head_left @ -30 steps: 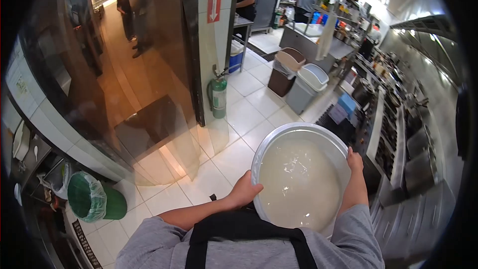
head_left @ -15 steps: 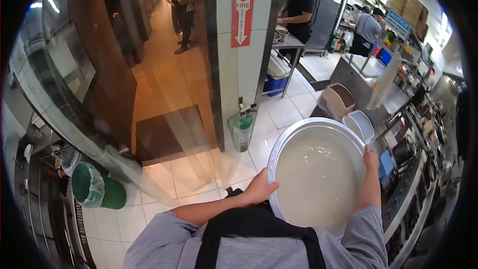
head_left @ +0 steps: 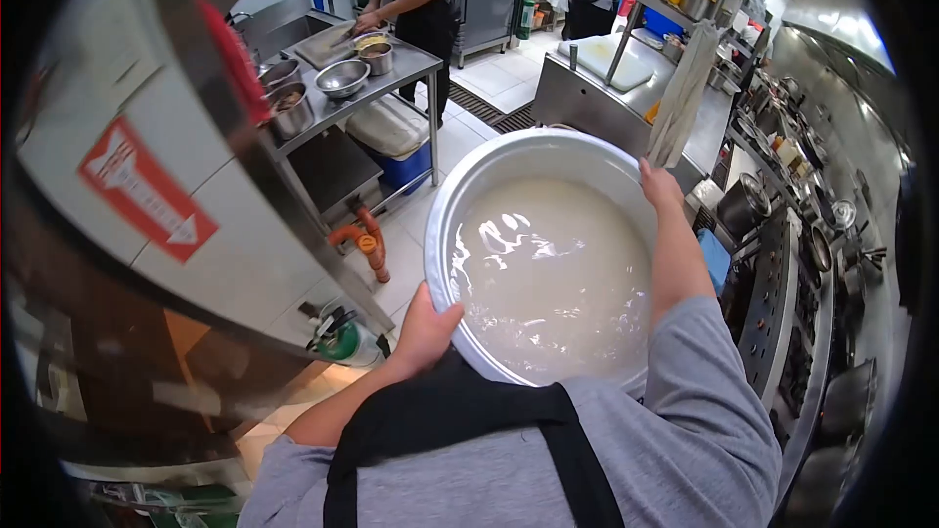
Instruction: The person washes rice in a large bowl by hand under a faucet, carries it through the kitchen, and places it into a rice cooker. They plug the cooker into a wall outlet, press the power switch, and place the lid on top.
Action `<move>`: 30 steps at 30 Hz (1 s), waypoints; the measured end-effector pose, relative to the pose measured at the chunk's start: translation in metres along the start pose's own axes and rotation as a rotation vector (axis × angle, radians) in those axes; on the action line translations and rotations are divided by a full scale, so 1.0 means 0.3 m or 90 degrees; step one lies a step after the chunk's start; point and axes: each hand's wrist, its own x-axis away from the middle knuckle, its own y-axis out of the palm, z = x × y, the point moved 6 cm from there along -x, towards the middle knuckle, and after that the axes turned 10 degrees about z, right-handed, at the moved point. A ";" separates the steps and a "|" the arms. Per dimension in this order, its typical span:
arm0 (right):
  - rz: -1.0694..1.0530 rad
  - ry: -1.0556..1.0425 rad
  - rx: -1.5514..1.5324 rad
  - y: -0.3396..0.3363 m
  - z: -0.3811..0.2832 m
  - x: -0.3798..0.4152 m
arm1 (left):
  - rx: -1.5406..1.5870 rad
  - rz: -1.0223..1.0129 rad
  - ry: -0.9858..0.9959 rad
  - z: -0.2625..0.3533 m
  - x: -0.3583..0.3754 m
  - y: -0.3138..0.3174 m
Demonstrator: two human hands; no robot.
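Kitchen aisle ahead. I carry the basin [head_left: 548,264] of cloudy water level at chest height: left hand [head_left: 425,332] clenched on the near-left rim, right hand [head_left: 660,186] grasping the far-right rim. Steel table [head_left: 391,73] lies forward-left of the left grip.

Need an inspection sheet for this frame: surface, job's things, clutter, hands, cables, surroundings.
Surface: tiled floor; basin carried, not set down.
Job's things: basin of cloudy liquid, held against the apron.
Clutter: bowls on steel table; cooler beneath.
Hands: left hand grips near rim; right hand grips far rim.
Cables: nothing seen.
Surroundings: extinguisher by wall; two people at far counters; stove line on right.
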 end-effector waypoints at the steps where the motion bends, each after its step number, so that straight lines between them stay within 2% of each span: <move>1: 0.012 -0.011 0.002 0.000 -0.067 -0.096 | -0.019 0.017 -0.008 0.023 -0.082 0.036; 3: 0.022 -0.022 -0.001 -0.007 -0.197 -0.285 | -0.048 0.047 -0.010 0.096 -0.214 0.104; 5: -0.014 -0.088 0.007 0.039 -0.319 -0.430 | -0.030 0.071 -0.009 0.093 -0.353 0.139; 9: -0.003 -0.106 -0.029 0.144 -0.543 -0.730 | -0.010 0.110 0.027 0.178 -0.619 0.194; 12: 0.011 -0.096 -0.019 0.221 -0.719 -0.914 | 0.046 0.109 0.040 0.130 -0.867 0.199; 21: -0.016 -0.088 -0.027 0.441 -1.168 -1.422 | 0.036 0.122 0.023 0.246 -1.552 0.163; 28: -0.027 -0.141 -0.035 0.585 -1.495 -1.750 | 0.045 0.168 -0.040 0.342 -1.912 0.158; 30: -0.036 -0.179 -0.040 0.602 -1.604 -1.820 | 0.066 0.175 -0.013 0.341 -2.020 0.166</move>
